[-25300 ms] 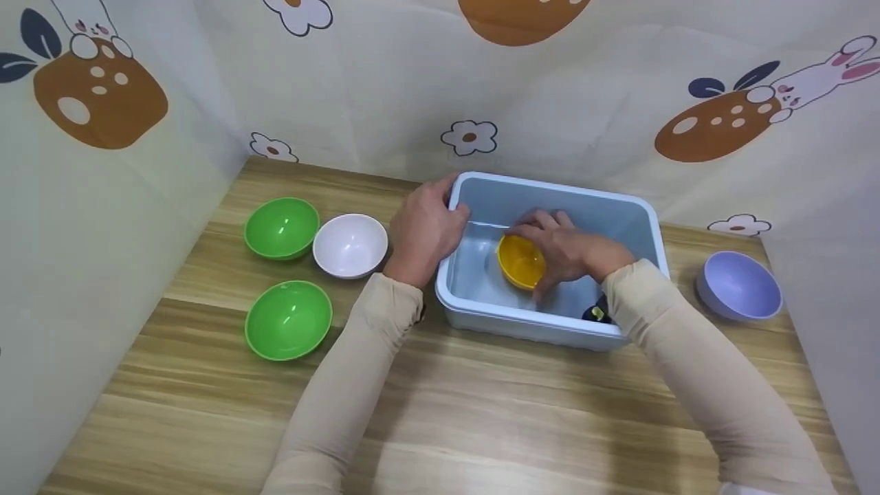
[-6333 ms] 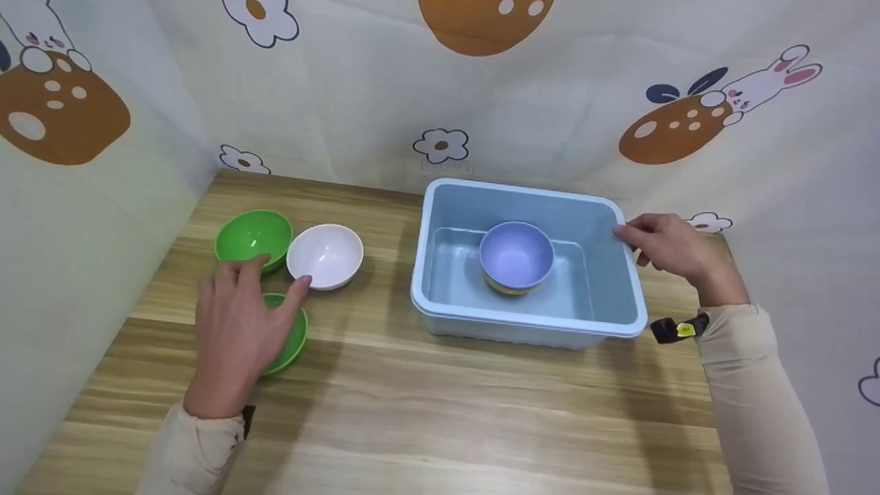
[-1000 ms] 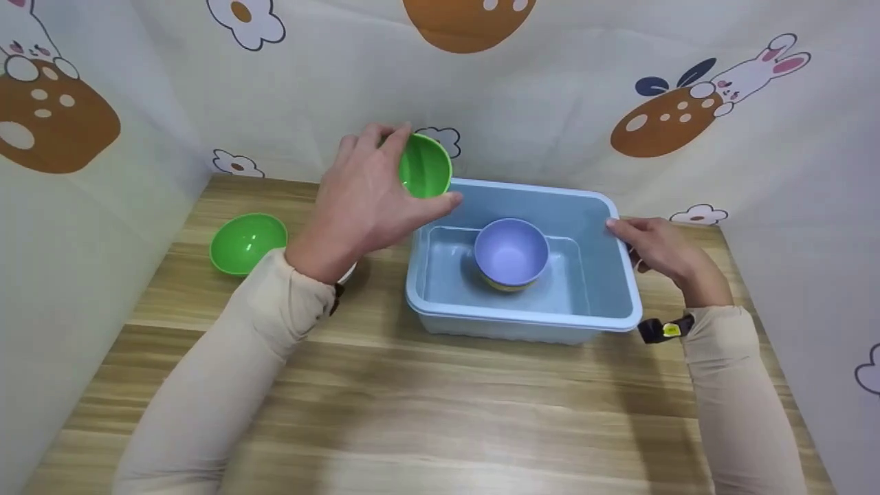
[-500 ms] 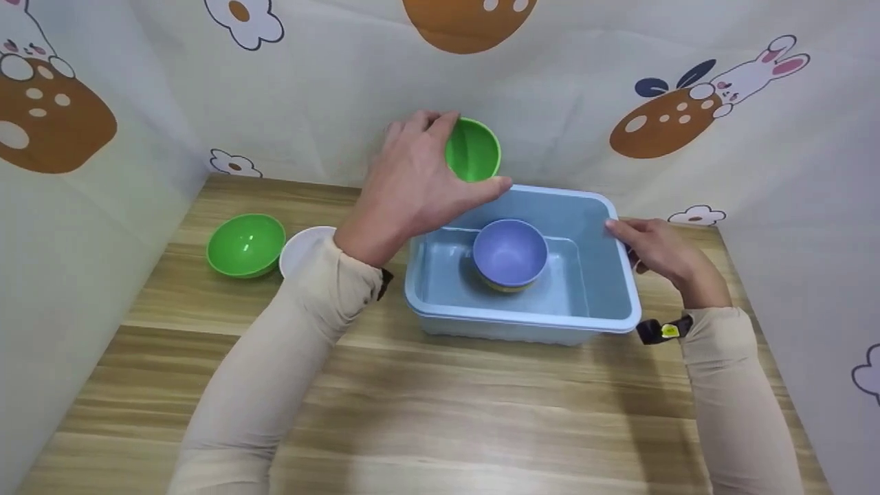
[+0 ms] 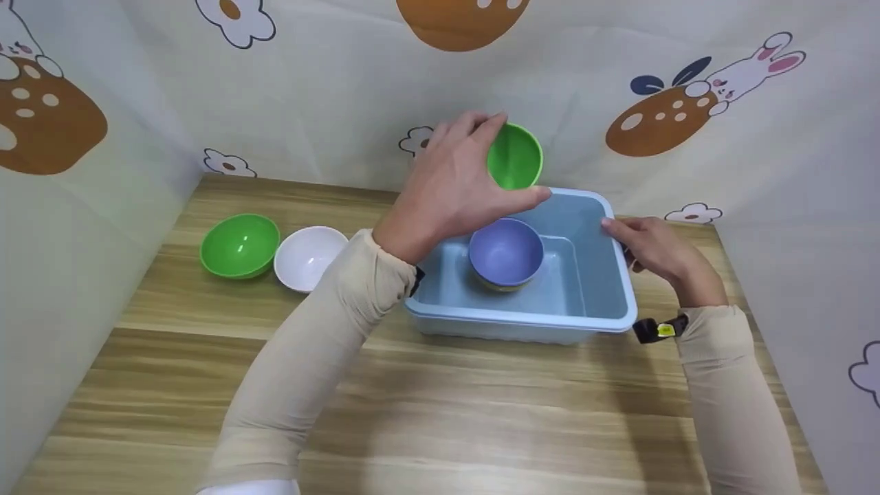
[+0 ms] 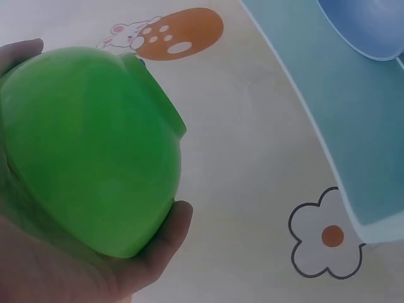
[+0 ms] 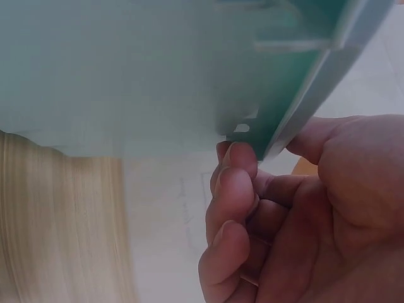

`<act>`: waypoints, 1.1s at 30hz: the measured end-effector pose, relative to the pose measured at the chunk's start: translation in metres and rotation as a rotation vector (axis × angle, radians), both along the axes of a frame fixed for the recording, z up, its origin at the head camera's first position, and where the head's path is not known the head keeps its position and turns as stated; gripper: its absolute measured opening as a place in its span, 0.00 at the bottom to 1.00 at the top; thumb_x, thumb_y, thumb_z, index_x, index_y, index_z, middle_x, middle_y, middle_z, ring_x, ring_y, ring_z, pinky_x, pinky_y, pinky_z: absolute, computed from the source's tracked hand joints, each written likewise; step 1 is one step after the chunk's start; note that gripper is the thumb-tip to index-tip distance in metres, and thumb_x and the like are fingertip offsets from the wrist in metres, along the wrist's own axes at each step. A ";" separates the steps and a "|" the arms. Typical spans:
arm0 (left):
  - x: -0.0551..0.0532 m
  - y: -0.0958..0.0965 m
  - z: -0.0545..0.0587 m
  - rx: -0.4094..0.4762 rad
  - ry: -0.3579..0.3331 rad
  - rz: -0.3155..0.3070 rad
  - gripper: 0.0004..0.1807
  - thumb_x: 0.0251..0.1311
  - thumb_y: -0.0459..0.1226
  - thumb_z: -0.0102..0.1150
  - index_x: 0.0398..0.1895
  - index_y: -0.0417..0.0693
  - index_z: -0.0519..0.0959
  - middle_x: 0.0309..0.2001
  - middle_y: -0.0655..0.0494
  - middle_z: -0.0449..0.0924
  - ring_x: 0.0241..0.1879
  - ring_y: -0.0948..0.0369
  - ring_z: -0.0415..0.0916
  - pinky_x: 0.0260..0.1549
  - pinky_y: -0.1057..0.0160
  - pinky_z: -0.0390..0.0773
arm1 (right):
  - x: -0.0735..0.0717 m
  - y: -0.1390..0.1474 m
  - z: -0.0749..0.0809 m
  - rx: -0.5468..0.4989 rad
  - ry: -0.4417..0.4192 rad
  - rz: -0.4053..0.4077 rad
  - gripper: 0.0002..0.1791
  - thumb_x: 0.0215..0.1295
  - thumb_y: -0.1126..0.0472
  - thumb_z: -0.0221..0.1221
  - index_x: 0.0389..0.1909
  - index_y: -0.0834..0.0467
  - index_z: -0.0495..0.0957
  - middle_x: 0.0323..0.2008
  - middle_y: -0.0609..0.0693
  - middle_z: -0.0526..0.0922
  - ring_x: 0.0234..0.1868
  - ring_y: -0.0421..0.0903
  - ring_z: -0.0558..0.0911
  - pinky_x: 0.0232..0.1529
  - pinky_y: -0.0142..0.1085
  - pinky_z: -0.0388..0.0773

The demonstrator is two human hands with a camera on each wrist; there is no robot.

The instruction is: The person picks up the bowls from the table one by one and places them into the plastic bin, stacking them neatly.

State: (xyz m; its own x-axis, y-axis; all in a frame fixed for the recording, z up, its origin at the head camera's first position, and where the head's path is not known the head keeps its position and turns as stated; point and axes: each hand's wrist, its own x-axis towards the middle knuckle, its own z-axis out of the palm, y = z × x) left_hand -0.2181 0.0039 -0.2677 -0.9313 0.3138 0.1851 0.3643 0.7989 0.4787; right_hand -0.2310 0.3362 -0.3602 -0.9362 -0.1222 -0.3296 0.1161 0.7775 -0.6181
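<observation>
My left hand grips a green bowl by its sides, tilted, above the back rim of a light blue plastic bin. In the left wrist view the rounded outside of this green bowl faces the camera, thumb and fingers on either side. A purple bowl sits inside the bin, stacked on a yellow bowl that is mostly hidden. At the bin's right side, my right hand pinches the rim, thumb over the edge; the right wrist view shows curled fingers below the rim outside.
Left of the bin, a second green bowl and a white bowl stand side by side on the wooden table. The left sleeve partly covers the white one. Printed cloth walls enclose the back and sides.
Over the last second my left hand has carried the green bowl rightward, over the bin. Earlier, the purple bowl moved from the table onto the yellow one. The right hand stays on the rim.
</observation>
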 end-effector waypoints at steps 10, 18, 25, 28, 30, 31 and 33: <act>-0.007 0.006 -0.010 0.004 -0.005 -0.019 0.58 0.53 0.74 0.61 0.83 0.58 0.61 0.78 0.56 0.64 0.74 0.55 0.61 0.68 0.52 0.72 | -0.001 -0.003 -0.003 0.001 -0.027 0.014 0.36 0.82 0.35 0.46 0.68 0.62 0.76 0.36 0.49 0.82 0.40 0.51 0.78 0.38 0.38 0.77; -0.007 0.026 -0.016 -0.016 0.043 -0.089 0.58 0.53 0.74 0.61 0.84 0.59 0.60 0.78 0.56 0.63 0.73 0.55 0.64 0.68 0.49 0.71 | 0.000 0.000 -0.002 0.021 -0.019 0.022 0.36 0.82 0.36 0.44 0.67 0.63 0.76 0.38 0.51 0.82 0.39 0.50 0.77 0.39 0.39 0.77; -0.011 0.039 -0.027 -0.036 0.101 -0.137 0.56 0.52 0.73 0.63 0.82 0.59 0.62 0.77 0.56 0.64 0.73 0.53 0.61 0.68 0.47 0.67 | 0.000 0.000 0.000 0.041 -0.010 0.035 0.37 0.82 0.35 0.44 0.67 0.64 0.76 0.41 0.54 0.83 0.40 0.50 0.78 0.40 0.39 0.78; -0.014 0.041 -0.032 -0.020 0.117 -0.139 0.56 0.52 0.72 0.64 0.81 0.59 0.64 0.76 0.56 0.65 0.73 0.54 0.59 0.66 0.48 0.65 | -0.001 -0.001 0.001 0.029 0.013 0.035 0.36 0.82 0.36 0.46 0.64 0.65 0.78 0.37 0.53 0.83 0.38 0.49 0.79 0.38 0.38 0.78; -0.017 0.043 -0.034 -0.009 0.118 -0.136 0.55 0.51 0.72 0.65 0.81 0.59 0.64 0.76 0.57 0.65 0.72 0.54 0.58 0.65 0.48 0.65 | -0.001 -0.001 0.002 0.017 0.027 0.033 0.34 0.82 0.37 0.47 0.62 0.65 0.79 0.34 0.51 0.82 0.37 0.50 0.79 0.36 0.37 0.78; -0.018 0.043 -0.035 -0.006 0.118 -0.136 0.55 0.51 0.72 0.65 0.81 0.59 0.64 0.76 0.57 0.66 0.72 0.54 0.58 0.64 0.49 0.64 | -0.001 0.000 0.002 0.013 0.033 0.033 0.34 0.82 0.38 0.47 0.60 0.65 0.79 0.33 0.50 0.82 0.36 0.50 0.79 0.35 0.36 0.78; -0.020 0.044 -0.038 -0.006 0.108 -0.137 0.56 0.51 0.72 0.65 0.81 0.60 0.64 0.76 0.57 0.66 0.72 0.55 0.58 0.64 0.49 0.64 | -0.001 0.000 0.003 0.005 0.032 0.031 0.33 0.82 0.38 0.47 0.59 0.65 0.79 0.32 0.49 0.81 0.36 0.50 0.79 0.34 0.35 0.77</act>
State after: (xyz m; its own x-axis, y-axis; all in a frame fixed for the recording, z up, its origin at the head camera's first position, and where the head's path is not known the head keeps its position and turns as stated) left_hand -0.2385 0.0483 -0.3053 -0.8543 0.4379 0.2799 0.5193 0.7408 0.4261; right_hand -0.2316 0.3364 -0.3575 -0.9421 -0.1503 -0.2998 0.0715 0.7834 -0.6174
